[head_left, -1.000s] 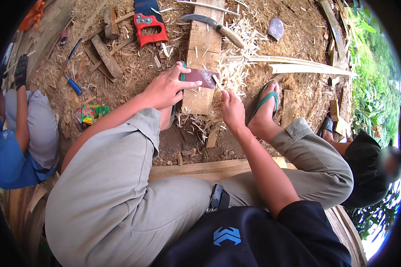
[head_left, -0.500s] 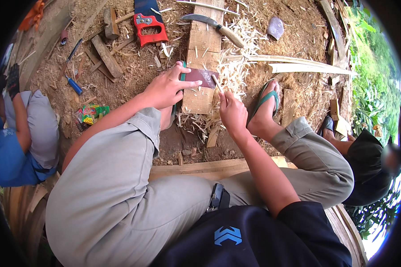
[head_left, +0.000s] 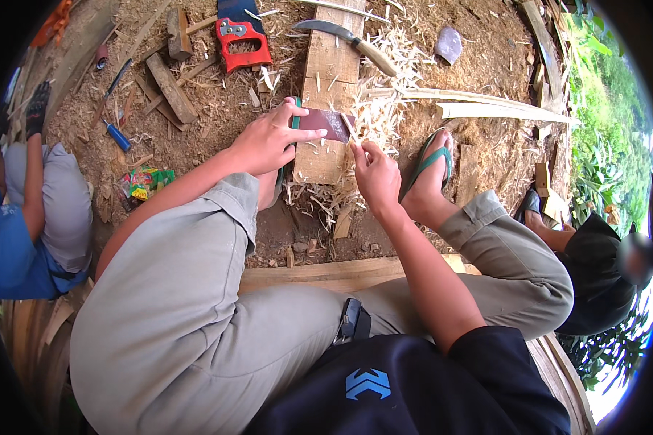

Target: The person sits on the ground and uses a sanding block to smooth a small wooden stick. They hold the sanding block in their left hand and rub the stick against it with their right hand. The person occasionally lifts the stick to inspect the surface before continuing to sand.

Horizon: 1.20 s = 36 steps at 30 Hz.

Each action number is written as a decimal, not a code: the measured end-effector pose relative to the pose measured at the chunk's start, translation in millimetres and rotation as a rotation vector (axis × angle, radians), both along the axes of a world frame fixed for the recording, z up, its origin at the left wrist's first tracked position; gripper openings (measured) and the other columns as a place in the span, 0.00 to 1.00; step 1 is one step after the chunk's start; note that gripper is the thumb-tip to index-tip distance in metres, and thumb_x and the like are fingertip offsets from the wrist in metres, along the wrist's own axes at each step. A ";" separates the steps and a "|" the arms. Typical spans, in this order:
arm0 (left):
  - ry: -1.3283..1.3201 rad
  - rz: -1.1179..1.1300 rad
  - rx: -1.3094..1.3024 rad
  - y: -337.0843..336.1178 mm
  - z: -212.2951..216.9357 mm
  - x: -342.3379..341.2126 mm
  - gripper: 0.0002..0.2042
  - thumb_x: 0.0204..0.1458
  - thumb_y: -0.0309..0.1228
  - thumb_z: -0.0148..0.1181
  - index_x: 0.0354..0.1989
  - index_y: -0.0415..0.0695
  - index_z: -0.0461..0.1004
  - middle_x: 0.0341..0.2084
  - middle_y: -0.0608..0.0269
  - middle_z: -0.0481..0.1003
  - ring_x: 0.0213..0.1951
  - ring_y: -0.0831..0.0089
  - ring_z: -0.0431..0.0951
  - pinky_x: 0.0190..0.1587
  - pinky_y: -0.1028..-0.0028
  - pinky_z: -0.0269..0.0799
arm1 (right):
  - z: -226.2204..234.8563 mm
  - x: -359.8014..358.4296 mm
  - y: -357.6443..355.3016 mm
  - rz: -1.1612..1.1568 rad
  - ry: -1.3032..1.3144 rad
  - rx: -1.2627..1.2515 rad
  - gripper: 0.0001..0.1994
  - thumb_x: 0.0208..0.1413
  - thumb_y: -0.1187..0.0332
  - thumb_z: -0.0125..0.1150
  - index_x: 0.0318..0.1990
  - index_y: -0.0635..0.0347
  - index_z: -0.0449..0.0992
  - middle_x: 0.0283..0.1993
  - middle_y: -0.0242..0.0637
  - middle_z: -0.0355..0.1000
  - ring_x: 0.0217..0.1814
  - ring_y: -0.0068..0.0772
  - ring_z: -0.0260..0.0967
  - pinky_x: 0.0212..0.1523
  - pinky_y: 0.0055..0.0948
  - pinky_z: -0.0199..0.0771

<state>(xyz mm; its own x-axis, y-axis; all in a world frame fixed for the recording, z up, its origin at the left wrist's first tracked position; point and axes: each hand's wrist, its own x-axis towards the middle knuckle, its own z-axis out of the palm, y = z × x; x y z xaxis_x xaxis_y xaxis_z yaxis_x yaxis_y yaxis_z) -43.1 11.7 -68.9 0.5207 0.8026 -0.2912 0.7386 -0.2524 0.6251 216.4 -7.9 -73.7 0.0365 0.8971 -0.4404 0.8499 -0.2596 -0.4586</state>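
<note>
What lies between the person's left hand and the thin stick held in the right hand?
In the head view, part of a pale-dusted, dark red sheet lies on the wooden plank between the left hand and the stick.

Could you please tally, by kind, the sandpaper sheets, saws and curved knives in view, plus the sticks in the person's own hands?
Maroon rectangular sandpaper sheet, under the left hand: 1
Thin pale wooden stick, in the right hand: 1
Red-handled saw with dark blue blade: 1
Curved metal knife with wooden handle: 1
Total: 4
</note>
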 end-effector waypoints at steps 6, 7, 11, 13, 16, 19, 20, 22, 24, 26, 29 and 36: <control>-0.001 -0.024 0.061 -0.6 -5.3 0.7 0.31 0.49 0.23 0.62 0.62 0.71 0.77 0.64 0.56 0.63 0.69 0.53 0.64 0.69 0.56 0.68 | -11.2 4.9 -8.7 -0.041 0.025 -0.033 0.18 0.64 0.49 0.62 0.43 0.55 0.83 0.26 0.47 0.77 0.29 0.53 0.77 0.35 0.46 0.75; 0.004 -0.016 0.043 -0.4 -3.3 0.9 0.31 0.49 0.23 0.62 0.61 0.71 0.77 0.64 0.56 0.63 0.69 0.53 0.64 0.69 0.57 0.68 | -6.6 -0.3 -2.1 -0.053 0.033 -0.044 0.18 0.64 0.49 0.63 0.43 0.55 0.83 0.26 0.47 0.78 0.29 0.53 0.77 0.35 0.45 0.75; 0.013 -0.012 0.027 -2.4 -3.5 -0.2 0.31 0.49 0.23 0.62 0.61 0.72 0.77 0.64 0.56 0.62 0.68 0.53 0.65 0.68 0.57 0.69 | -14.3 9.9 -16.1 -0.033 0.004 -0.041 0.19 0.63 0.48 0.64 0.45 0.54 0.84 0.26 0.45 0.78 0.28 0.49 0.77 0.35 0.43 0.75; 0.012 -0.006 0.026 -1.1 -5.2 -0.8 0.31 0.49 0.23 0.62 0.61 0.72 0.77 0.64 0.56 0.62 0.68 0.52 0.65 0.68 0.57 0.68 | -11.1 7.8 -11.5 -0.076 0.034 -0.115 0.20 0.63 0.47 0.64 0.44 0.55 0.85 0.25 0.46 0.77 0.27 0.48 0.76 0.34 0.42 0.75; 0.032 -0.007 0.021 2.3 -1.3 0.0 0.32 0.49 0.23 0.62 0.62 0.72 0.76 0.64 0.57 0.62 0.68 0.52 0.65 0.68 0.57 0.69 | -6.0 -1.9 5.2 -0.085 0.064 -0.106 0.23 0.62 0.45 0.64 0.44 0.57 0.86 0.23 0.45 0.77 0.26 0.43 0.77 0.34 0.40 0.75; -0.010 -0.018 0.088 -2.1 -6.3 1.0 0.32 0.49 0.23 0.63 0.63 0.73 0.75 0.64 0.57 0.62 0.68 0.52 0.65 0.68 0.58 0.69 | -14.2 8.2 -10.2 -0.130 0.079 -0.123 0.23 0.61 0.45 0.64 0.45 0.56 0.86 0.24 0.44 0.78 0.25 0.38 0.77 0.33 0.39 0.74; -0.001 -0.025 0.080 -3.2 -5.6 1.4 0.32 0.48 0.22 0.63 0.62 0.72 0.76 0.64 0.56 0.62 0.68 0.52 0.66 0.68 0.57 0.69 | -13.5 10.3 -17.4 -0.148 0.082 -0.110 0.22 0.61 0.45 0.65 0.46 0.56 0.86 0.23 0.44 0.78 0.24 0.35 0.77 0.32 0.38 0.74; -0.009 -0.017 0.047 3.2 -3.7 -0.2 0.32 0.48 0.23 0.63 0.62 0.72 0.77 0.64 0.56 0.62 0.68 0.52 0.65 0.68 0.57 0.68 | -21.5 9.6 -10.4 -0.148 0.092 -0.128 0.22 0.62 0.45 0.65 0.44 0.57 0.86 0.22 0.43 0.76 0.23 0.33 0.74 0.31 0.37 0.73; 0.015 -0.001 0.064 -1.8 -3.0 1.7 0.31 0.48 0.23 0.63 0.61 0.71 0.77 0.62 0.56 0.63 0.68 0.53 0.65 0.69 0.57 0.68 | -15.3 4.4 -2.3 -0.133 0.137 -0.171 0.23 0.62 0.46 0.64 0.41 0.59 0.86 0.19 0.40 0.73 0.20 0.28 0.68 0.27 0.35 0.68; -0.003 0.001 0.076 -2.1 -4.2 0.4 0.32 0.48 0.23 0.63 0.61 0.71 0.77 0.62 0.56 0.63 0.68 0.53 0.65 0.69 0.57 0.68 | -14.3 5.1 -0.5 -0.137 0.135 -0.168 0.23 0.62 0.46 0.64 0.40 0.60 0.86 0.17 0.38 0.71 0.19 0.25 0.64 0.26 0.34 0.66; -0.004 -0.018 0.061 -1.6 -7.8 -0.8 0.31 0.48 0.23 0.62 0.61 0.71 0.77 0.64 0.55 0.62 0.69 0.52 0.64 0.69 0.57 0.67 | -21.5 13.4 -12.9 -0.139 0.117 -0.126 0.23 0.62 0.45 0.64 0.41 0.60 0.86 0.18 0.36 0.72 0.19 0.24 0.66 0.26 0.33 0.67; 0.016 -0.012 0.030 1.4 -1.1 2.2 0.30 0.50 0.23 0.61 0.61 0.71 0.77 0.63 0.57 0.63 0.69 0.53 0.64 0.68 0.56 0.68 | -15.2 12.1 -11.8 -0.190 0.114 -0.212 0.21 0.61 0.45 0.65 0.45 0.53 0.87 0.22 0.40 0.77 0.25 0.37 0.75 0.34 0.38 0.74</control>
